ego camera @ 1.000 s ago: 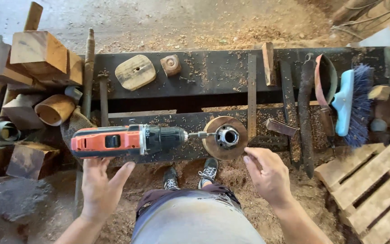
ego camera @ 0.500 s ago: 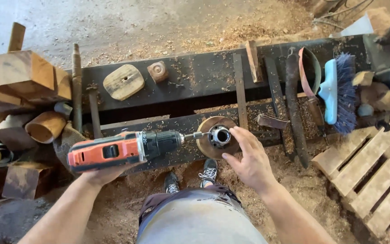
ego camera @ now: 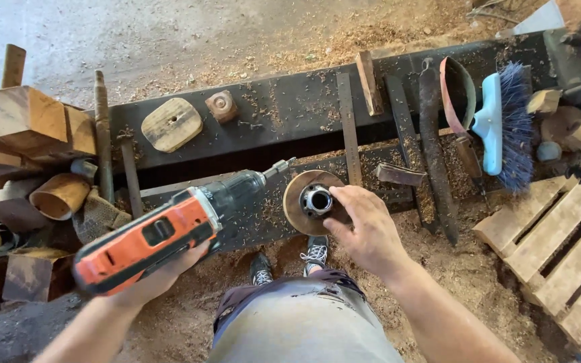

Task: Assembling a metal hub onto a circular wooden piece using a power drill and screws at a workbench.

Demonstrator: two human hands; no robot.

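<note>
My left hand grips an orange and black cordless drill, raised and tilted, its bit pointing up and right, clear of the bench. A round wooden disc with a metal hub lies on the dark metal bench. My right hand rests on the disc's right edge, fingers curled around it. My shoes stand on sawdust under the bench.
A flat rounded wood piece and a small wood knob lie on the bench. Wood blocks pile at the left. Metal bars, a blue brush and a wooden pallet sit to the right.
The left hand took hold of the drill and lifted it off the bench, pulling its bit away from the disc's hub. The right hand moved onto the disc.
</note>
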